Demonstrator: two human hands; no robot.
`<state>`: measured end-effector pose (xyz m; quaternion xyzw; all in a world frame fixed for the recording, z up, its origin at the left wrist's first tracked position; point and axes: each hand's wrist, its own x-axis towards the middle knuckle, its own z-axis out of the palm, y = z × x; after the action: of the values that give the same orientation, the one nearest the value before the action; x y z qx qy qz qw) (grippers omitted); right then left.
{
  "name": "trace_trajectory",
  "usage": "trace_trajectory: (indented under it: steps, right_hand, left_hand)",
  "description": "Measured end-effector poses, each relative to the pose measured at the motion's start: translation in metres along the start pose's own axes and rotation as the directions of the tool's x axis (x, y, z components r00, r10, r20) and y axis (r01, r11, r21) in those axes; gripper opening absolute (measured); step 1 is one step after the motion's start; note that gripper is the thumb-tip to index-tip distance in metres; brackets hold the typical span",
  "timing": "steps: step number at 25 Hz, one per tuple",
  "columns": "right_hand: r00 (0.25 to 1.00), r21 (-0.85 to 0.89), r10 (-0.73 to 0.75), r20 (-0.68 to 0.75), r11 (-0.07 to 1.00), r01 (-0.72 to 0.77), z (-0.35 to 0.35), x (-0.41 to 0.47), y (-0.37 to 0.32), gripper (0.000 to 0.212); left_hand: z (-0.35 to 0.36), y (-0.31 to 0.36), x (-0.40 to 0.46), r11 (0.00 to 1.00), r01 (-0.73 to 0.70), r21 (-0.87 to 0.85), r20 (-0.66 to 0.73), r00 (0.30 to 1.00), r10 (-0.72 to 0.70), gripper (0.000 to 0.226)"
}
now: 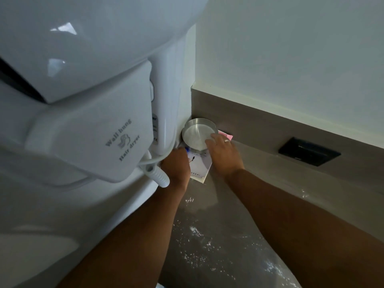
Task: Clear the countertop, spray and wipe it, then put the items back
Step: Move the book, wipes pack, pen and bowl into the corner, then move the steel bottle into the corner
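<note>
Head view, looking steeply down, close beside wall-hung hair dryer (87, 113), over countertop (218, 235) corner

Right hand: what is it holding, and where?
The right hand grips the round metal dish by its near right rim, in the countertop corner.

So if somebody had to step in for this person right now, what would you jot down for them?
Left hand: on the near left edge of the white booklet; grip hidden, cannot tell.
Right hand: fingers on the rim of the round metal dish, which sits on the booklet in the corner under the wall hair dryer.
A pink paper peeks out behind the dish.
Countertop: looks wet, with white foamy specks, so probably sprayed already.
Left: cannot tell whether these items are going out or coming back; check that first.
</note>
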<state>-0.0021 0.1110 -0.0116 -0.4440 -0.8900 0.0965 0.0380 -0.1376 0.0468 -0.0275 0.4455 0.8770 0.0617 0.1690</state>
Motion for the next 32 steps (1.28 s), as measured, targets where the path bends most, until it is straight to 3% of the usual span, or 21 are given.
trace_trajectory:
  steps: [1,2,5,10,12,14,17,19,22,25,28,32]
  right_hand:
    - [0.999,0.033,0.039,-0.031,0.999,-0.038,-0.002,-0.008,0.003,0.036]
    - [0.995,0.053,0.085,-0.047,0.995,-0.082,-0.005,-0.022,0.005,0.038]
    - [0.98,0.089,0.186,-0.063,0.98,-0.18,-0.013,-0.085,0.009,0.042]
    - [0.926,0.137,0.371,-0.067,0.923,-0.359,-0.07,-0.193,0.038,0.047]
    - [0.899,0.146,0.412,-0.152,0.908,-0.392,-0.112,-0.23,0.06,0.047]
    - [0.844,0.164,0.428,-0.324,0.904,-0.395,-0.165,-0.267,0.082,0.045]
    - [0.724,0.139,0.443,-0.528,0.887,-0.441,-0.239,-0.331,0.122,0.036]
    - [0.671,0.145,0.557,-0.49,0.811,-0.567,-0.265,-0.377,0.157,0.038]
    - [0.589,0.209,0.782,-0.203,0.622,-0.755,-0.264,-0.434,0.195,0.048]
    - [0.581,0.303,0.813,-0.034,0.562,-0.77,-0.235,-0.458,0.204,0.05]
    - [0.596,0.355,0.802,-0.048,0.571,-0.74,-0.217,-0.461,0.208,0.043]
    - [0.639,0.368,0.755,-0.149,0.642,-0.673,-0.215,-0.437,0.201,0.04]
  left_hand:
    - [-0.004,-0.004,-0.005,0.995,-0.021,0.102,-0.117,0.993,0.033,0.027]
    - [-0.005,-0.006,-0.014,0.987,-0.075,0.141,-0.149,0.984,0.097,0.026]
    - [-0.008,-0.007,-0.058,0.983,-0.18,0.018,-0.193,0.965,0.18,0.023]
    - [0.024,0.032,-0.129,0.909,-0.416,-0.018,-0.081,0.907,0.414,0.05]
    - [0.042,0.071,-0.158,0.822,-0.568,-0.039,0.002,0.823,0.568,0.064]
    - [0.063,0.117,-0.185,0.713,-0.696,-0.086,0.069,0.71,0.701,0.077]
    - [0.094,0.192,-0.234,0.61,-0.764,-0.211,0.176,0.584,0.792,0.094]
    - [0.114,0.238,-0.274,0.551,-0.78,-0.297,0.247,0.495,0.833,0.102]
    - [0.142,0.283,-0.325,0.471,-0.798,-0.376,0.274,0.39,0.879,0.11]
    - [0.159,0.302,-0.354,0.477,-0.736,-0.481,0.245,0.41,0.879,0.103]
    - [0.162,0.311,-0.369,0.562,-0.626,-0.541,0.215,0.543,0.811,0.075]
    - [0.14,0.31,-0.358,0.578,-0.627,-0.522,0.131,0.611,0.781,0.067]
